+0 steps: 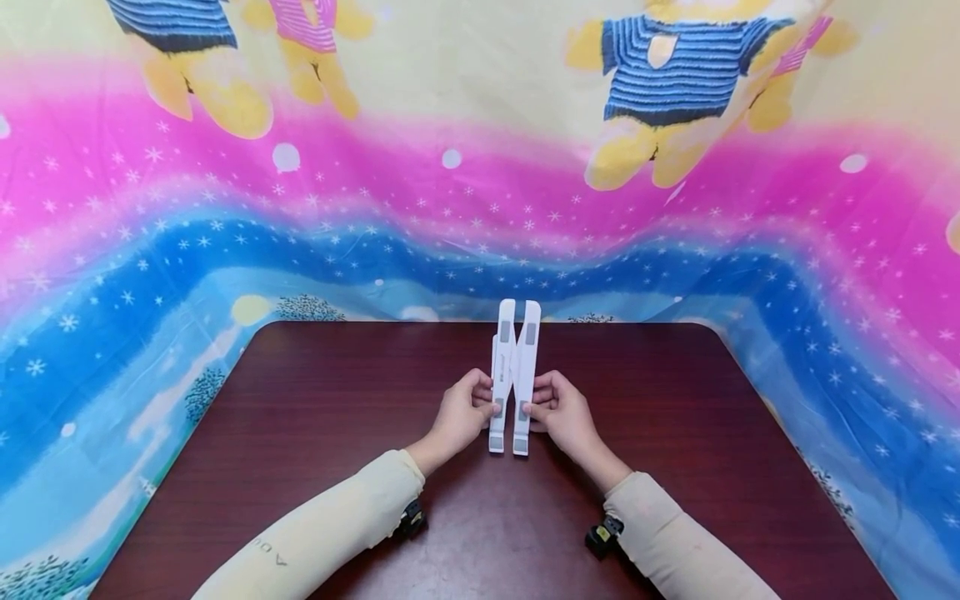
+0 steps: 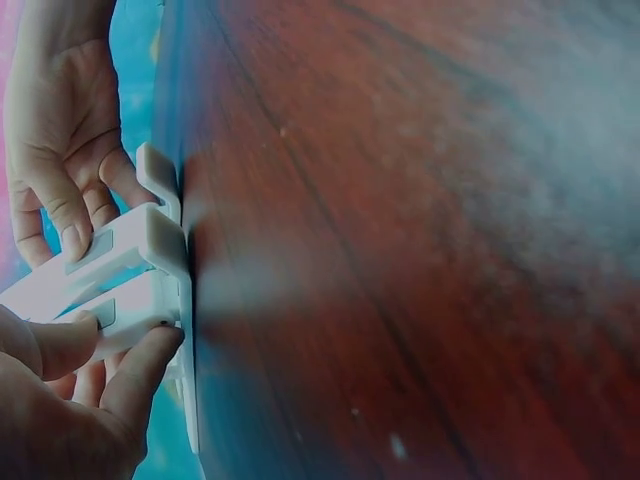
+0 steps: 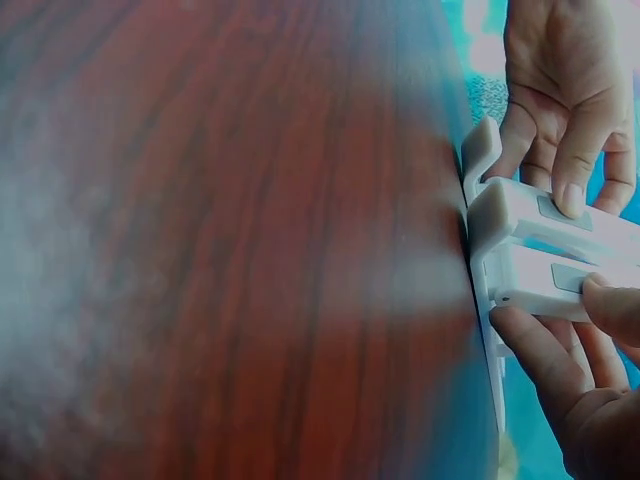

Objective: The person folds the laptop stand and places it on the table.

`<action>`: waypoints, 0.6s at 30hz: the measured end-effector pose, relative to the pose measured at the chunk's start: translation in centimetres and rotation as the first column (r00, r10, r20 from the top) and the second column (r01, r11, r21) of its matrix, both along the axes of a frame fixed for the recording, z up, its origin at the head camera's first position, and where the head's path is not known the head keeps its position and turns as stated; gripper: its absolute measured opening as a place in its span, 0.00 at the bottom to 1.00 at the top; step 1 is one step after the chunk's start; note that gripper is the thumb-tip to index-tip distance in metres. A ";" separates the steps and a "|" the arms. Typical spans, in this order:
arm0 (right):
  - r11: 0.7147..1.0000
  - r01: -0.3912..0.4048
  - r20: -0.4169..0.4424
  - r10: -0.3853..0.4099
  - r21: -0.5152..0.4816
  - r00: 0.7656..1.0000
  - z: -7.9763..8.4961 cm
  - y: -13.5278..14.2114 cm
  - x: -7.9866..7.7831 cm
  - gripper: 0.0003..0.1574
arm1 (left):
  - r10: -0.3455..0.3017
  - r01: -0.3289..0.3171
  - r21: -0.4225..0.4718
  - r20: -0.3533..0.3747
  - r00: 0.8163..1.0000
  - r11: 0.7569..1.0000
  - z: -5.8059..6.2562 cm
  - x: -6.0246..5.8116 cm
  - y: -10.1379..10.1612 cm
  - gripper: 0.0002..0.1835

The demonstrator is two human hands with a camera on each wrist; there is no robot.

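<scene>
A white folding laptop stand (image 1: 528, 367) with grey pads stands over the middle of the table, its two long bars close together, nearly parallel and crossing near their middle. My left hand (image 1: 461, 414) pinches the left bar near its lower end, thumb on a grey pad. On the other side, my right hand (image 1: 567, 418) grips the right bar the same way. The left wrist view shows the bars' hooked ends (image 2: 160, 240) close to the tabletop, with a narrow gap between the bars. From the right wrist, the stand (image 3: 535, 285) appears between both hands' fingers.
The dark red wooden table (image 1: 337, 392) has rounded far corners. A patterned cloth (image 1: 450, 192) with printed bears and snowflakes hangs behind it and along both sides. Black wrist devices sit at the left cuff (image 1: 390, 492) and the right cuff (image 1: 630, 500).
</scene>
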State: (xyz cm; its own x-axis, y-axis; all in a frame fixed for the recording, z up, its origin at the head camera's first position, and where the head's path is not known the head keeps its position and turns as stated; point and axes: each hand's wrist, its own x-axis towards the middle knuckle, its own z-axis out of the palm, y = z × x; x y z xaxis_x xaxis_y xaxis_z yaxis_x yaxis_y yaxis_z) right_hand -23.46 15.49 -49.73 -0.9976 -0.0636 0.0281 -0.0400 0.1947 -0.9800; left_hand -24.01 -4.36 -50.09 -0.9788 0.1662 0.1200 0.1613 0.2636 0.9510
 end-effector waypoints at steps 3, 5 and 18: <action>1.000 -0.002 -0.004 0.002 -0.007 1.000 -0.1 0.0 -0.1 0.24 | -0.002 0.002 0.000 -0.002 1.000 1.000 0.0 0.0 0.2 0.15; 1.000 -0.003 -0.004 0.003 -0.013 1.000 -0.1 0.0 0.0 0.23 | -0.003 0.003 -0.001 0.001 1.000 1.000 0.1 0.0 0.3 0.15; 1.000 -0.002 -0.008 0.002 -0.002 1.000 -0.4 -0.6 -0.3 0.21 | -0.010 0.010 -0.012 -0.020 1.000 1.000 -0.1 -0.1 0.8 0.14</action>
